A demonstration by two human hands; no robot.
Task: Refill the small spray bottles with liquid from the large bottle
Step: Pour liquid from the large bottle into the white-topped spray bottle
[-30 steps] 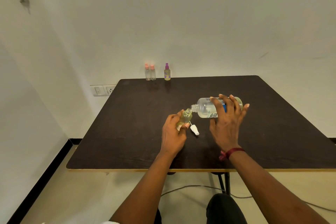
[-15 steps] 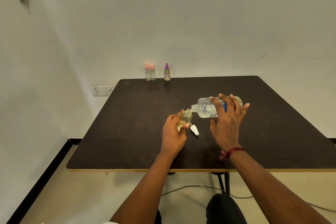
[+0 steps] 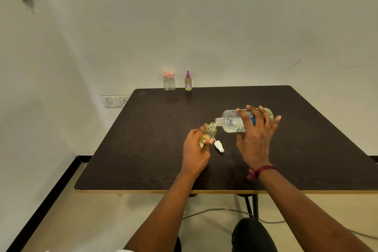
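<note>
My right hand (image 3: 255,141) grips the large clear bottle (image 3: 231,120), tipped on its side with its open neck touching the mouth of a small uncapped spray bottle (image 3: 209,132). That small bottle holds pale yellow liquid and leans right in my left hand (image 3: 194,149). Its white spray cap (image 3: 218,146) lies on the dark table (image 3: 143,149) between my hands. Two small clear bottles with pink caps (image 3: 169,82) and one yellow-filled bottle with a purple cap (image 3: 188,82) stand at the table's far edge.
The wall runs close behind the table's far edge, with a switch plate and socket (image 3: 116,100) at the left. A cable (image 3: 214,210) lies on the floor under the table by its black legs (image 3: 252,204). My knee (image 3: 251,235) shows below the near edge.
</note>
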